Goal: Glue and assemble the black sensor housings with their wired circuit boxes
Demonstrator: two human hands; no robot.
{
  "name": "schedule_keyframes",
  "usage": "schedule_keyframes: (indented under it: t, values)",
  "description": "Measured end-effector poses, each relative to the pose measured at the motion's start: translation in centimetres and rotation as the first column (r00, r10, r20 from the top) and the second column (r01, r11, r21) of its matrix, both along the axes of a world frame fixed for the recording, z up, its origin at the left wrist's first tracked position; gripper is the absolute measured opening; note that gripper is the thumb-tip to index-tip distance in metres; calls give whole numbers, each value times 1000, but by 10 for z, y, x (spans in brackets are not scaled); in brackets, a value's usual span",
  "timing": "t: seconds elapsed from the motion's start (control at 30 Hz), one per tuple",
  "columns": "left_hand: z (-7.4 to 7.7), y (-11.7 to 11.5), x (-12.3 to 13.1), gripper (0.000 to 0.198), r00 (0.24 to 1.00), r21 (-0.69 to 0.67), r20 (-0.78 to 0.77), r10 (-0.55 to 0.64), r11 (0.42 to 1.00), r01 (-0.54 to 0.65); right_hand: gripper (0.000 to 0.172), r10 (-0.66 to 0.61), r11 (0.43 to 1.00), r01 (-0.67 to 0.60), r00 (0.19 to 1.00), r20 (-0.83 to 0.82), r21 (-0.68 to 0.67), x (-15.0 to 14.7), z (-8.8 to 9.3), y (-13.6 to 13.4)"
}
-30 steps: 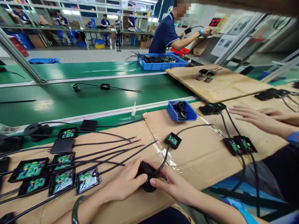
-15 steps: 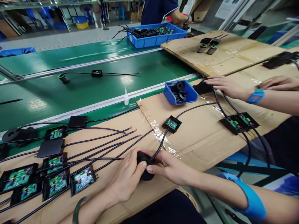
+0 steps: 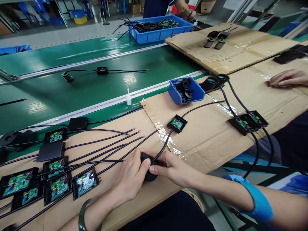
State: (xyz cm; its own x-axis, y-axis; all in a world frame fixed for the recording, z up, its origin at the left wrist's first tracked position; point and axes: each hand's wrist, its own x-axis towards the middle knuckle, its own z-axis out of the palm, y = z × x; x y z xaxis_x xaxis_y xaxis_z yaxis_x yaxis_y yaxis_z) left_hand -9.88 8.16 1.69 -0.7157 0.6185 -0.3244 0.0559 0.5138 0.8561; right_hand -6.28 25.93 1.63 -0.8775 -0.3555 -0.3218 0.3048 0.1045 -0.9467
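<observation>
Both my hands grip a round black plastic housing (image 3: 150, 176) near the front edge of the cardboard. My left hand (image 3: 132, 175) wraps its left side, thumb pressed on top. From the right, my right hand (image 3: 171, 168) closes on it, with the thumb at the black cable. That cable (image 3: 166, 143) runs up to an uncovered black box with a green circuit board (image 3: 177, 123). My fingers hide much of the housing. To my left lie several similar open boxes with boards (image 3: 59, 187), their cables (image 3: 103, 149) stretching toward my hands.
A blue bin of black rings (image 3: 186, 91) stands beyond the box. A small white bottle (image 3: 129, 98) is by the rail. Two cabled boxes (image 3: 247, 122) sit at the right, near a co-worker's hand (image 3: 288, 78). A blue crate (image 3: 158, 33) stands across the green belt.
The co-worker's nearer hand has left the black housings at the right, and their open round ends now show. My hands keep their hold on the round housing; the view has shifted slightly.
</observation>
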Motion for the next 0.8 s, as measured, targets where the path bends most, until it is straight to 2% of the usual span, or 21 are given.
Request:
schedule_keyframes:
  t: [0.17,0.3,0.47,0.6,0.8]
  values:
    - [4,2,3,31,999,-22,-34,23,999,-24,49,-10,1000,10,1000,-14,27,4,-1,1]
    - [7,1,3,36,999,-35,-22,29,999,-30,51,-43,999,45,998,47,-23,7,-4,3]
    - [7,-5,-7,53,993,1,95,64,998,-65,53,-7,1000,11,987,160,-24,9,-5,7]
    - [14,-11,-16,54,980,42,198,-12,999,4,50,-16,999,22,985,169,-32,8,-2,8]
    - [19,-10,-18,52,981,33,173,-92,996,88,49,-28,998,37,983,181,-47,6,0,7]
